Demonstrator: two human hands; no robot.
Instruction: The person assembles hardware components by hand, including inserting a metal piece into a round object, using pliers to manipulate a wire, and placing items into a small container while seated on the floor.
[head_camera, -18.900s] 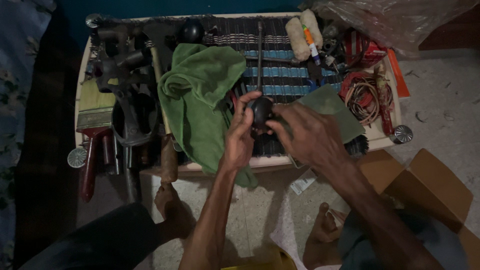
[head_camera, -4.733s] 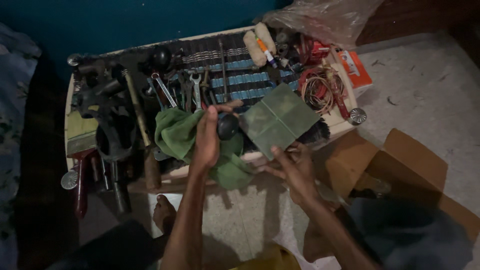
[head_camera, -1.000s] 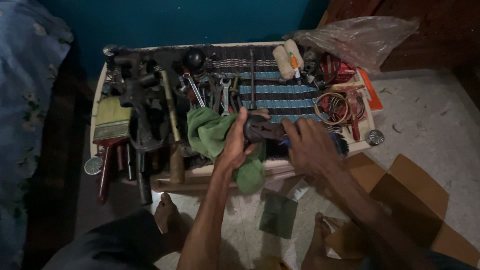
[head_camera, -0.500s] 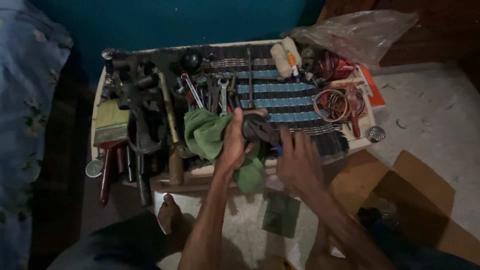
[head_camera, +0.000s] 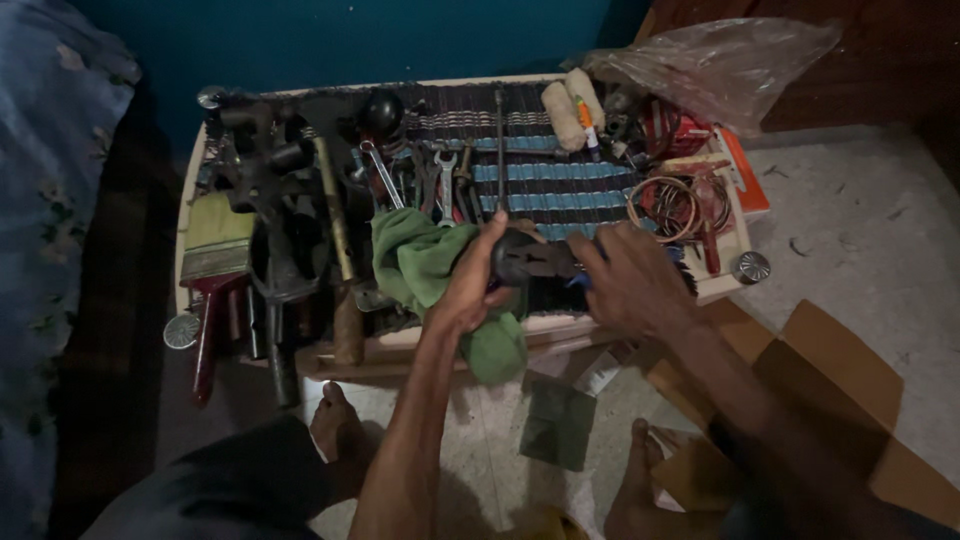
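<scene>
My left hand (head_camera: 470, 285) grips a dark, rounded tool handle (head_camera: 522, 259) over the front edge of a low tool-covered board (head_camera: 190, 180). A green cloth (head_camera: 425, 265) is bunched under and beside that hand. My right hand (head_camera: 630, 280) closes on the same tool from the right, with a bit of blue showing at its fingers. What the blue part is, I cannot tell. A green sheet of abrasive paper (head_camera: 558, 425) lies on the floor below, between my feet.
Spanners (head_camera: 445, 180), a long rod (head_camera: 499, 140), a hammer (head_camera: 335, 240), a paintbrush (head_camera: 215, 260), two paint rollers (head_camera: 570, 105), coiled wire (head_camera: 675, 205) and a plastic bag (head_camera: 715, 65) crowd the striped mat. An open cardboard box (head_camera: 830, 380) sits at the right on the floor.
My right hand, just off the tool half a second ago, has come back onto it. Earlier it held the green abrasive sheet, which now lies on the floor.
</scene>
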